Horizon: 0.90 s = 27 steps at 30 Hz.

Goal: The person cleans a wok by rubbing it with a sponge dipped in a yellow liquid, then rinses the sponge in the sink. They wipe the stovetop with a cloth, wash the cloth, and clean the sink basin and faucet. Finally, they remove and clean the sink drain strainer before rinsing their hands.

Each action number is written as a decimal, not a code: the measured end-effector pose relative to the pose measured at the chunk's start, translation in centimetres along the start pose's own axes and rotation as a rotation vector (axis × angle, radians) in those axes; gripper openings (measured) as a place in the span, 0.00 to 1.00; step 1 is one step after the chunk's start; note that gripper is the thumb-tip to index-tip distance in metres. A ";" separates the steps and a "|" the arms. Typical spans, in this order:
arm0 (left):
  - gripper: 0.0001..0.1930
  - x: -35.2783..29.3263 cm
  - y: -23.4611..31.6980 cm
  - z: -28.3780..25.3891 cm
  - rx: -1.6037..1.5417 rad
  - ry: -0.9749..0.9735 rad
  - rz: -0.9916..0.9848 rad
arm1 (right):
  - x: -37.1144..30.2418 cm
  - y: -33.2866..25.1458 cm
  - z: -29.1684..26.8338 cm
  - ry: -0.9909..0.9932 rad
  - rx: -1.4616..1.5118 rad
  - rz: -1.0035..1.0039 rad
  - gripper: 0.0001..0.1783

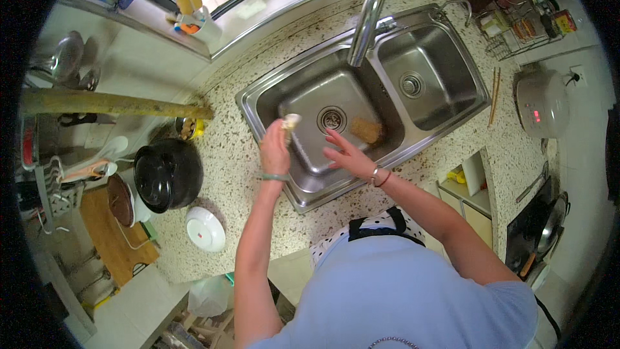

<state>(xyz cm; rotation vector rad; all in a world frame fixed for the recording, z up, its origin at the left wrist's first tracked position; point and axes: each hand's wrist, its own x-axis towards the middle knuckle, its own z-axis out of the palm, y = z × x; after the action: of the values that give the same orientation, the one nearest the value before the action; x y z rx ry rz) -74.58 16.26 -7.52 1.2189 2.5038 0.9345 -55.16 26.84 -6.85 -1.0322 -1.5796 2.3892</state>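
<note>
One hand (275, 150), the left, holds a pale piece (292, 120) forward, right hand (352, 159) splayed.

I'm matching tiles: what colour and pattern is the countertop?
The countertop is cream with brown speckles; best in head view.

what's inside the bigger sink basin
A brown block, perhaps a sponge, and a round drain. Whatever lies beneath the left hand and right hand is covered.
</note>
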 end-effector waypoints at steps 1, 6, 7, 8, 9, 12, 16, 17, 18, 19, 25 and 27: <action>0.15 -0.3 2.3 0.6 -0.206 -0.066 -0.040 | 0.6 0.1 0.8 0.082 0.105 0.000 0.30; 0.21 -3.7 9.4 3.3 -1.461 -0.086 -0.660 | 2.4 -2.5 2.1 0.181 0.118 -0.097 0.19; 0.22 -3.7 10.2 3.1 -1.541 -0.102 -0.700 | 2.6 -2.1 1.7 0.209 0.113 -0.122 0.17; 0.23 -3.7 10.8 3.0 -1.620 -0.120 -0.740 | 2.8 -1.5 1.2 0.237 0.107 -0.147 0.15; 0.24 -3.6 11.2 3.1 -1.700 -0.140 -0.781 | 3.0 -1.1 0.6 0.266 0.101 -0.172 0.14; 0.26 -3.8 12.1 3.1 -1.505 -0.281 -0.673 | 1.6 -2.1 0.2 0.301 0.091 -0.253 0.23; 0.31 -4.4 12.5 3.7 -1.426 -0.579 -0.749 | 1.1 -3.0 -1.6 0.180 -0.045 -0.362 0.26; 0.32 -4.5 12.5 3.7 -1.468 -0.691 -0.818 | 0.7 -3.5 -2.0 0.131 -0.087 -0.384 0.25; 0.29 -4.7 12.3 3.6 -1.481 -0.734 -0.787 | 0.6 -3.8 -2.9 0.045 -0.264 -0.355 0.20; 0.27 -4.7 12.1 3.5 -1.382 -0.815 -0.739 | 0.6 -4.0 -3.1 -0.018 -0.225 -0.267 0.19; 0.13 -4.2 12.6 2.3 -1.536 -0.892 -0.775 | 0.0 -6.6 -4.3 -0.333 -0.016 -0.017 0.19; 0.11 -3.9 13.8 1.2 -1.842 -0.793 -0.951 | -0.6 -7.4 -5.0 -0.430 0.228 0.066 0.20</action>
<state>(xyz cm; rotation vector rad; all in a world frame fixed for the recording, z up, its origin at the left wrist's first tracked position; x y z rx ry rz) -62.81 20.19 -0.27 -0.2547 0.5864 1.3137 -53.82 33.88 -1.42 -0.5624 -1.3433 2.8971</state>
